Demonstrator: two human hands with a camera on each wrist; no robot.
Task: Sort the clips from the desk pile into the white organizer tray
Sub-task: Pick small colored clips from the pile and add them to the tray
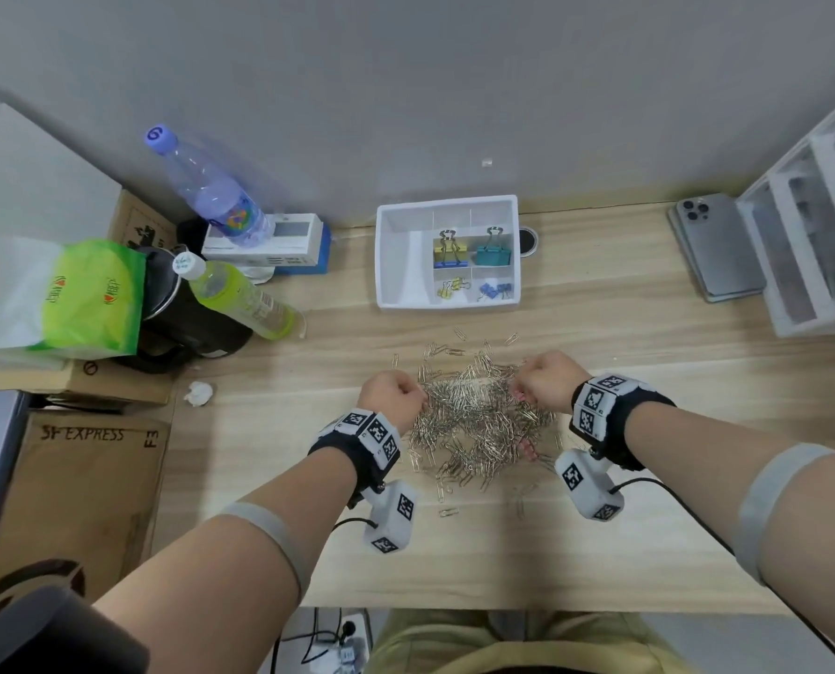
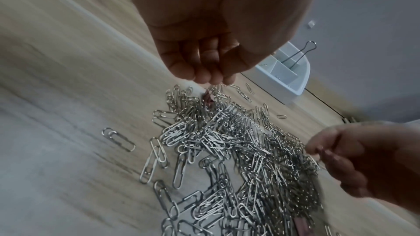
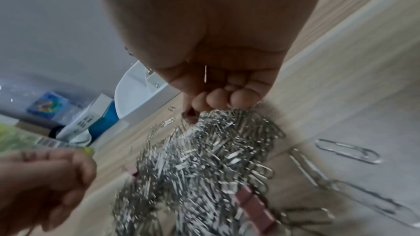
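Observation:
A heap of silver paper clips (image 1: 473,415) lies mid-desk, with pink binder clips (image 1: 527,447) mixed in. My left hand (image 1: 417,398) is at the heap's left edge, its curled fingertips (image 2: 204,76) bunched on a few paper clips (image 2: 218,87) just above a pink clip (image 2: 208,99). My right hand (image 1: 520,389) is at the right edge, its fingers (image 3: 244,97) curled round a bunch of paper clips (image 3: 232,119). The white organizer tray (image 1: 400,265) stands behind the heap, holding yellow, teal and blue binder clips in its right compartments; its big left compartment holds nothing.
Two bottles (image 1: 240,294), a green bag (image 1: 89,299), a black kettle and boxes crowd the left side. A phone (image 1: 716,245) and white drawers (image 1: 809,235) stand at the right. Loose clips (image 1: 447,510) lie toward the near edge. A crumpled tissue (image 1: 198,392) lies left.

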